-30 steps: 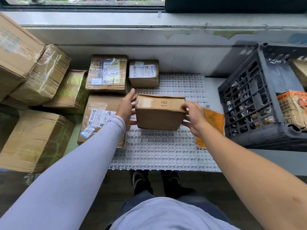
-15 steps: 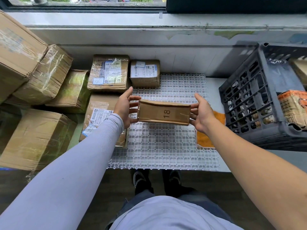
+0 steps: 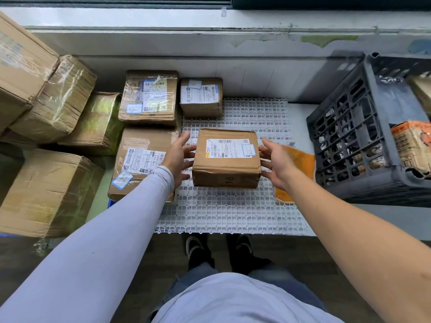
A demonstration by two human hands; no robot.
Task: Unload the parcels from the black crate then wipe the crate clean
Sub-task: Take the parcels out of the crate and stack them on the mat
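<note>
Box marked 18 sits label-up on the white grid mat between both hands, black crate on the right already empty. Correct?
Not quite. The head view shows the black crate still holds parcels, among them an orange-printed parcel. The rest holds: box marked 18 is label-up on the white grid mat, between the left hand and right hand.

Brown parcel (image 3: 225, 159) near side — "18"
</note>
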